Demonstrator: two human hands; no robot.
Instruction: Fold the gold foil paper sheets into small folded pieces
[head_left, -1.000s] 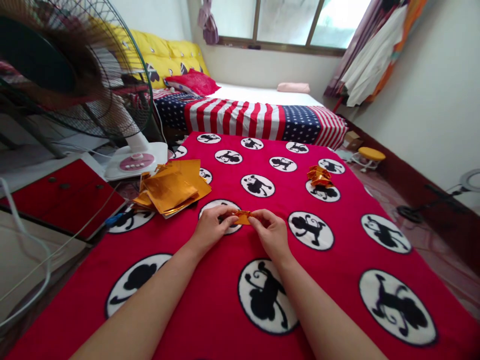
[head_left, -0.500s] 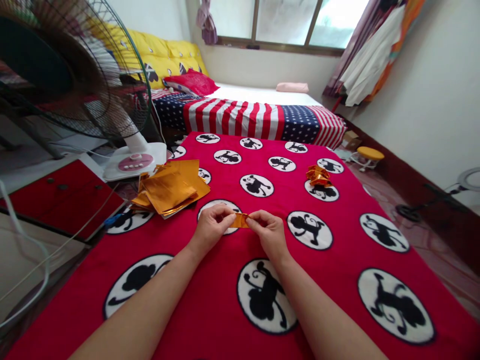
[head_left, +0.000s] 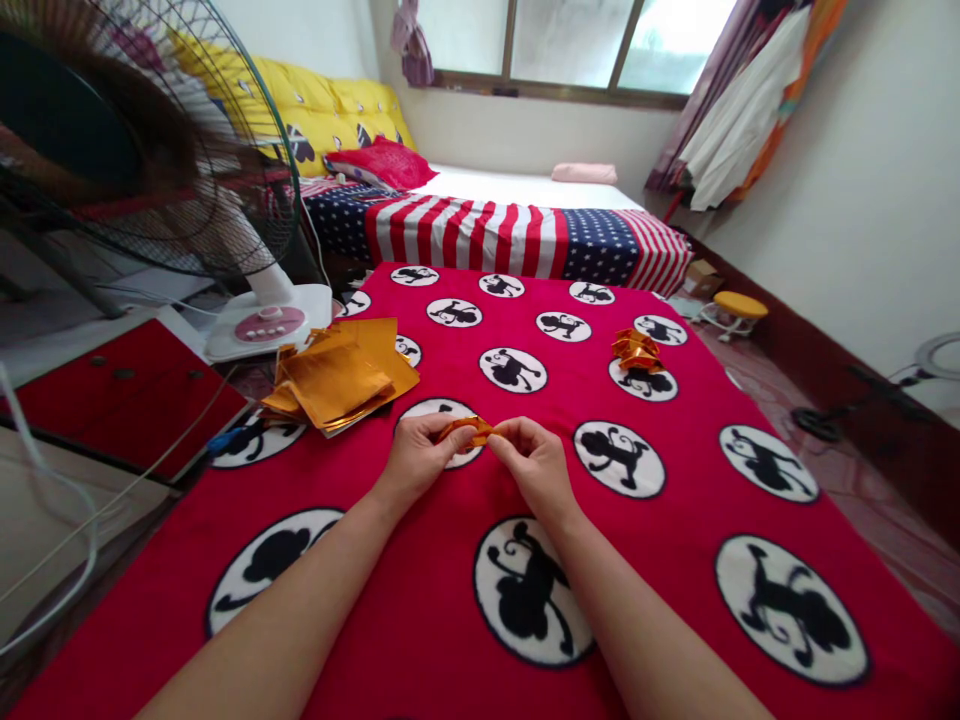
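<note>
A small folded piece of gold foil paper is pinched between both of my hands just above the red blanket with black monkey circles. My left hand grips its left end with closed fingers. My right hand pinches its right end. A loose stack of gold foil sheets lies to the left of my hands. A few finished folded gold pieces sit at the far right on the blanket.
A standing fan with its white base is at the left, beside a red cabinet. A bed with a stars-and-stripes cover lies beyond the blanket. A small yellow stool stands at the right.
The gold paper has been bent and narrowed between my fingers; both hands have drawn slightly closer together and the piece now arches upward.
</note>
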